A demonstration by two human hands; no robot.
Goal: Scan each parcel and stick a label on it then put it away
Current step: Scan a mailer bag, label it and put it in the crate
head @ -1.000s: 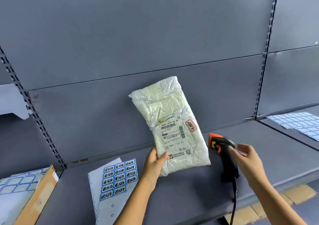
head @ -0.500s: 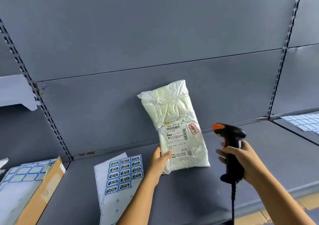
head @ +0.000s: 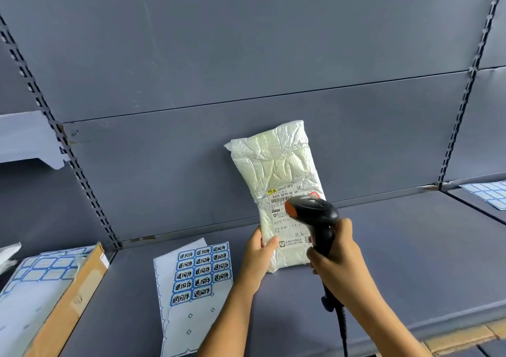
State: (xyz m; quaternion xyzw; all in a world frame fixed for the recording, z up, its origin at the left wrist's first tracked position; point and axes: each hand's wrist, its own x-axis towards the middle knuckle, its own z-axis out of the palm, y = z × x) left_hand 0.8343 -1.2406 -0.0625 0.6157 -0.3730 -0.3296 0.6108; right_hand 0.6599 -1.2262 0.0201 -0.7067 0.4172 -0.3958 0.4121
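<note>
One box [head: 71, 303] holds sheets [head: 41, 271] (left hand [head: 256, 259] grips parcel [head: 276, 165]).

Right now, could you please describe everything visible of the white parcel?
The parcel is a soft, crinkled white plastic bag, held upright with its top tilted left before the grey back panel. A printed shipping label with barcode and a red-edged sticker sit on its lower front. The left hand grips its lower left edge; the scanner hides part of the label.

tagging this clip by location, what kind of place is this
Probably a parcel depot or courier pickup point: grey slotted metal shelving, a labelled white parcel facing a handheld barcode scanner, and a sheet of blue stickers.
</note>
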